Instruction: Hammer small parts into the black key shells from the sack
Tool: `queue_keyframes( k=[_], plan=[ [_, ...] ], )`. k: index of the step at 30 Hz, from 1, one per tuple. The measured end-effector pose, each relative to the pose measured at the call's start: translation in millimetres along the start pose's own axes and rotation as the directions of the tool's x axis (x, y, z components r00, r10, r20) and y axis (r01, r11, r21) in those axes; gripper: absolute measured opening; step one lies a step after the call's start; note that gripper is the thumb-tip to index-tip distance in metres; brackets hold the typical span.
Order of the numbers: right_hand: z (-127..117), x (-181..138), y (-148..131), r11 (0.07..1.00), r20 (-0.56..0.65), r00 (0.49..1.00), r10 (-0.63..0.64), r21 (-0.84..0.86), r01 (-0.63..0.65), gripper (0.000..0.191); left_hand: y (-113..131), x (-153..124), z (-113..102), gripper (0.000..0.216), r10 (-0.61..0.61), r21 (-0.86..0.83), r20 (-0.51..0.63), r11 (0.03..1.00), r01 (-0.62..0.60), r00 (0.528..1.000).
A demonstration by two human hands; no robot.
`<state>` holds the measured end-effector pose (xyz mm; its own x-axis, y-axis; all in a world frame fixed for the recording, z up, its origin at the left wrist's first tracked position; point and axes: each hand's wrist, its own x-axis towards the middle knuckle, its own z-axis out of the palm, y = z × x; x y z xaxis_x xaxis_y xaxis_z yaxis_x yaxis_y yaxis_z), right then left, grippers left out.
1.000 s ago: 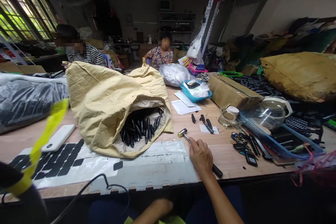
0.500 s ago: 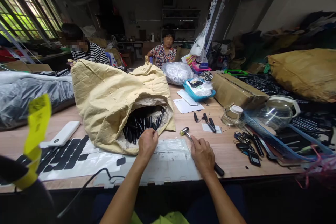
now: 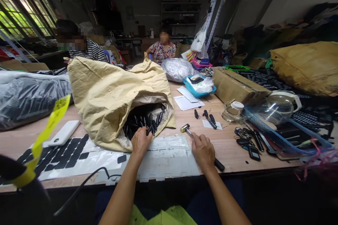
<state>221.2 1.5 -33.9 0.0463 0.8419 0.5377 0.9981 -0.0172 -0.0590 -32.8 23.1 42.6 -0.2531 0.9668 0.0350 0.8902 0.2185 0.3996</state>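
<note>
My left hand (image 3: 141, 140) is closed at the mouth of a large beige sack (image 3: 111, 88). A black tapered piece (image 3: 149, 130) sticks out from between its thumb and fingers. Inside the sack lie many similar black pieces (image 3: 141, 119), partly shadowed. My right hand (image 3: 204, 151) is wrapped around a small hammer (image 3: 185, 128), its metal head with a yellowish face pointing forward and left. The black grip end of the hammer shows behind the wrist. Between both hands a translucent plastic sheet (image 3: 171, 165) lies flat on the table.
Loose black pieces (image 3: 210, 121) lie beyond the hammer. On the right are keys (image 3: 253, 151), a glass jar (image 3: 233, 112), a blue tray (image 3: 285, 139) and a cardboard box (image 3: 239, 86). Black stickers (image 3: 70, 154) on a sheet lie left. Two people sit across the table.
My left hand has moved slightly left and back toward me, and a black piece now shows in its fingers. My right hand keeps the hammer almost in place.
</note>
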Motion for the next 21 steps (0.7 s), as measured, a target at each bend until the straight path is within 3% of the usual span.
queue_keyframes(
  k=[2, 5, 8, 12, 16, 21],
  plan=[
    [-2.1, 0.7, -1.1, 1.000, 0.017, 1.000, 0.006, -0.006, -0.006, 0.032, -0.2, -4.6, 1.6, 0.019, 0.139, -0.093, 0.011, 0.986, -0.137, 0.990],
    [-5.5, 1.6, -3.0, 1.000, 0.039, 0.999, 0.014, -0.012, -0.013, 0.032, 6.0, -13.4, 12.1, 0.015, 0.364, -0.212, 0.096, 0.917, -0.339, 0.926],
    [-6.6, 2.1, -4.0, 1.000, 0.054, 0.998, 0.020, -0.008, -0.019, 0.032, 11.8, -20.7, 27.8, 0.013, 0.480, -0.266, 0.154, 0.862, -0.431, 0.864],
    [-6.9, 5.4, -1.9, 0.998, 0.090, 0.995, 0.042, 0.035, -0.045, 0.033, 10.2, -22.9, 41.9, 0.016, 0.475, -0.321, 0.156, 0.854, -0.411, 0.866],
    [-16.1, 9.8, -1.1, 0.970, 0.114, 0.989, 0.094, 0.213, -0.117, 0.036, 7.9, -21.7, 46.5, 0.019, 0.441, -0.376, 0.126, 0.850, -0.368, 0.889],
    [-41.6, -0.9, -16.9, 0.809, 0.127, 0.991, 0.042, 0.577, -0.108, 0.037, 9.0, -20.9, 48.1, 0.013, 0.412, -0.408, 0.116, 0.849, -0.335, 0.904]
  ],
)
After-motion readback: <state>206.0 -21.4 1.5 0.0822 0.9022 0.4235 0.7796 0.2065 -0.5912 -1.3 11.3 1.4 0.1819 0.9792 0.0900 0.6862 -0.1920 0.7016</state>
